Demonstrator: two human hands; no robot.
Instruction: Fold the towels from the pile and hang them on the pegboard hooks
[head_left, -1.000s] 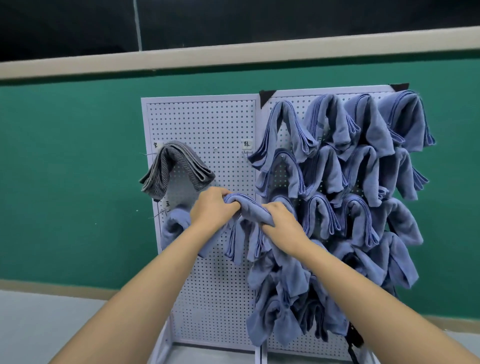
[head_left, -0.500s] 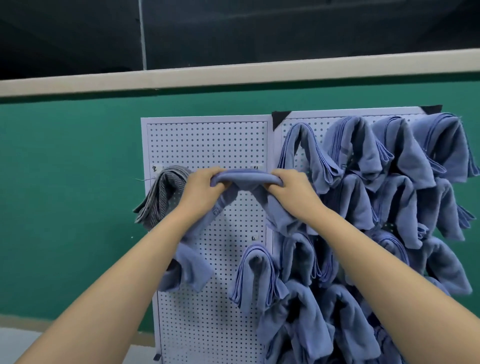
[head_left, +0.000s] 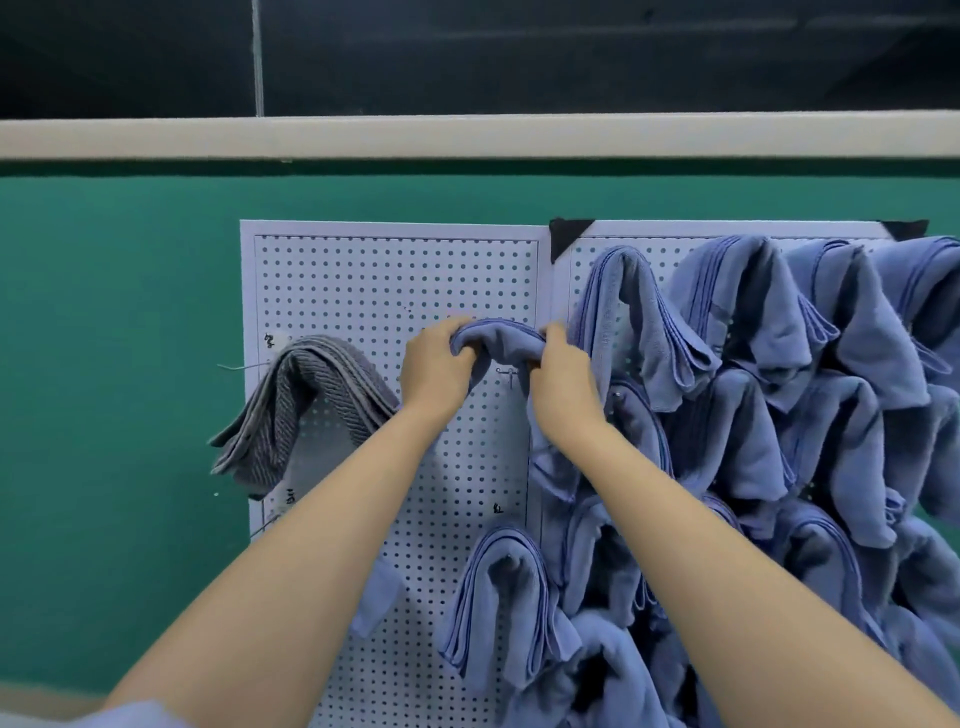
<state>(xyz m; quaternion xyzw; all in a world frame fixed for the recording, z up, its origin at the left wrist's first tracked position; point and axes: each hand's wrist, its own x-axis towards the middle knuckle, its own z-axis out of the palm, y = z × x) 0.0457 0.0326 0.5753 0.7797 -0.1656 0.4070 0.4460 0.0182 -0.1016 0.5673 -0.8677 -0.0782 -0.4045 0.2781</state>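
A folded blue towel (head_left: 497, 340) arches between my two hands in front of the white pegboard (head_left: 395, 280). My left hand (head_left: 434, 364) grips its left end and my right hand (head_left: 563, 382) grips its right end. Just below the towel's middle a bare metal hook (head_left: 508, 372) sticks out of the board. The towel's ends hang down behind my forearms and are partly hidden.
A grey striped towel (head_left: 301, 400) hangs on a hook at the left. Several blue towels (head_left: 769, 374) cover the right panel, and another blue towel (head_left: 501, 603) hangs low in the middle. Behind the board is a green wall (head_left: 114, 332).
Both hands lifted the blue towel from the lower board up to the height of the upper middle hook. My view has come closer to the board.
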